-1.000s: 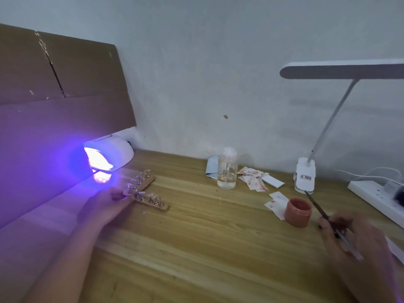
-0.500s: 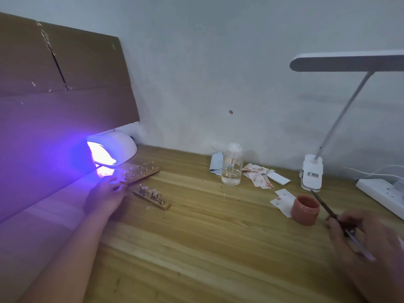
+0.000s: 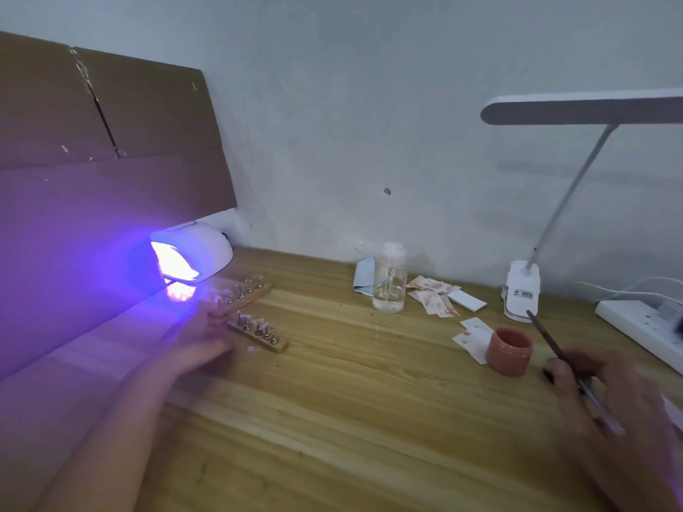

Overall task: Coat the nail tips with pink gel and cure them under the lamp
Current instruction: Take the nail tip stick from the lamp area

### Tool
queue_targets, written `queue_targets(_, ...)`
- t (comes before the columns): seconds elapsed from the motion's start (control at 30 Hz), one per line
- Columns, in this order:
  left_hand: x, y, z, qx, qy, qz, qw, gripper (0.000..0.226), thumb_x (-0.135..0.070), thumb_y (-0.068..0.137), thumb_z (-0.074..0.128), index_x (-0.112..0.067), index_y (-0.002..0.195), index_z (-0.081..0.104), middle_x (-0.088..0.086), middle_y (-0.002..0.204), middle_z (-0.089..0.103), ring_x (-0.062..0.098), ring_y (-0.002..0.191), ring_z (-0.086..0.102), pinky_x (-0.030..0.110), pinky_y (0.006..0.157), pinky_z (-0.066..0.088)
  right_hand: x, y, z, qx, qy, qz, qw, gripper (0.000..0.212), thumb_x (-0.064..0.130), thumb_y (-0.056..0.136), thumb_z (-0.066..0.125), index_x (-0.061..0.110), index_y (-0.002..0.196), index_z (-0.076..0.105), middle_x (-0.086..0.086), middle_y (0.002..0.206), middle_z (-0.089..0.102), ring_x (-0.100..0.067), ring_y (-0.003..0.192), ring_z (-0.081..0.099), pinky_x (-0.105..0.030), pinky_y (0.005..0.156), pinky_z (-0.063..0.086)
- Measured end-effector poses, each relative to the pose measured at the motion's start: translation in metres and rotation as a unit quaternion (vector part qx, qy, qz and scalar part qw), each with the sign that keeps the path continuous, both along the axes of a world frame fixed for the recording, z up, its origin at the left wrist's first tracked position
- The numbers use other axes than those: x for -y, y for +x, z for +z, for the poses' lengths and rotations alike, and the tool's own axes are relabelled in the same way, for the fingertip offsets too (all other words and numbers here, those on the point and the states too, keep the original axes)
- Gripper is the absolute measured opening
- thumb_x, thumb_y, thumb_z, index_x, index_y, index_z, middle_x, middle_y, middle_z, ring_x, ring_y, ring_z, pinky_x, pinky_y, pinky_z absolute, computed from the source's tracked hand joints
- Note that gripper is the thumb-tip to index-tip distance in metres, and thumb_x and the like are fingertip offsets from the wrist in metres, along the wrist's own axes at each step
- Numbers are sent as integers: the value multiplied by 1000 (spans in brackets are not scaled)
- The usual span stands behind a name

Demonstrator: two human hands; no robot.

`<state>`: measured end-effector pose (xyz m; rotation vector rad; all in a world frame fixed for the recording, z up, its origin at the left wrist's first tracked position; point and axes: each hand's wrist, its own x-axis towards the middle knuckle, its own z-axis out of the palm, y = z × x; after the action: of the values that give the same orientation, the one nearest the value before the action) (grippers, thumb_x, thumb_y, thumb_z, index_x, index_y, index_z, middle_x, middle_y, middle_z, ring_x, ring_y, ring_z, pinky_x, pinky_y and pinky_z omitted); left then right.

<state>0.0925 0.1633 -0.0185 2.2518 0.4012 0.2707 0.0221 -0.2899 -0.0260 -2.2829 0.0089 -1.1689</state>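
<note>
The white curing lamp [image 3: 199, 253] glows purple at the back left of the wooden table [image 3: 369, 400]. Two wooden holders carry several nail tips on metal stands: the far holder [image 3: 245, 294] lies just in front of the lamp, and the near holder [image 3: 258, 334] lies beside it. My left hand [image 3: 196, 341] is blurred, with its fingertips at the left ends of both holders; its grip is unclear. My right hand [image 3: 613, 404] holds a thin brush [image 3: 547, 336] pointing up-left. The open pink gel jar [image 3: 509, 351] stands just left of the brush.
A brown cardboard sheet [image 3: 92, 160] leans against the wall on the left. A clear bottle [image 3: 388, 282], stained paper scraps [image 3: 436, 295], a white desk lamp [image 3: 523, 290] and a power strip [image 3: 643, 330] sit along the back and right.
My left hand set the far holder down in front of the lamp and has drawn back slightly toward me. My right hand with the brush has stayed by the jar.
</note>
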Motion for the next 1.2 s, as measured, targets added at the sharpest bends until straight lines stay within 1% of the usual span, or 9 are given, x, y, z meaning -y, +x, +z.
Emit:
queue_targets(0.17, 8, -12, 0, -30, 31, -66, 997, 19, -18, 74, 86, -17, 83, 69, -2, 84, 68, 12, 83, 63, 17, 70, 46, 3, 2, -2, 54, -60, 32, 996, 23, 35, 91, 45, 21, 100, 61, 10, 82, 52, -15, 79, 47, -34, 73, 36)
queue_targets(0.3, 23, -10, -2, 16, 73, -95, 993, 19, -13, 76, 83, -24, 70, 68, -3, 80, 71, 16, 83, 67, 36, 88, 53, 9, 3, -3, 71, -68, 55, 994, 21, 30, 93, 45, 19, 102, 61, 0, 88, 63, -18, 82, 52, -38, 72, 40)
queue_targets(0.43, 24, -9, -1, 16, 103, -118, 988, 27, -18, 75, 84, -33, 61, 65, -12, 73, 69, 13, 81, 69, 32, 81, 53, 5, 3, -2, 87, -81, 47, 992, 23, 25, 94, 45, 13, 101, 64, -2, 87, 61, -18, 81, 51, -34, 71, 38)
queue_targets(0.6, 20, -9, -1, -23, 82, -146, 986, 20, -17, 74, 86, -25, 74, 67, -5, 73, 69, 18, 79, 67, 38, 80, 54, 1, -2, 1, 61, -109, 46, 991, 31, 25, 90, 44, 7, 96, 67, -6, 86, 65, -32, 78, 60, -51, 73, 46)
queue_targets(0.8, 24, -12, 5, -47, 60, -170, 982, 12, -15, 79, 81, -25, 74, 76, -1, 75, 72, 16, 71, 66, 26, 53, 52, -2, -3, 8, 55, -129, 55, 989, 34, 24, 89, 44, 2, 91, 69, -8, 83, 67, -35, 73, 62, -54, 68, 48)
queue_targets(0.9, 36, -16, 13, 3, 29, -181, 983, 16, -6, 82, 77, -18, 73, 75, -3, 73, 71, 10, 68, 63, 16, 55, 49, -1, -2, 7, 50, -130, 53, 989, 34, 25, 89, 44, 2, 92, 69, -8, 84, 67, -34, 74, 62, -55, 69, 48)
queue_targets(1.0, 48, -17, 20, 92, 23, -138, 986, 17, -5, 82, 77, -21, 76, 73, -14, 67, 69, -9, 60, 58, 3, 59, 39, 2, 1, 5, 37, -138, 54, 988, 36, 26, 89, 43, 1, 92, 69, -9, 84, 67, -34, 73, 63, -55, 68, 49)
queue_targets(1.07, 53, -19, 22, 116, 67, -84, 987, 12, -17, 83, 77, -29, 82, 74, -19, 75, 70, -12, 60, 56, 4, 58, 36, 3, 1, 5, 36, -142, 56, 988, 36, 27, 89, 43, 1, 92, 69, -9, 84, 67, -33, 73, 63, -55, 68, 49)
queue_targets(1.2, 58, -18, 16, 114, 138, -43, 983, 10, -24, 85, 75, -34, 88, 73, -14, 91, 71, 1, 73, 58, 23, 69, 41, 0, -2, 6, 45, -130, 56, 989, 34, 29, 91, 42, 6, 91, 68, -4, 83, 65, -28, 74, 59, -49, 70, 47)
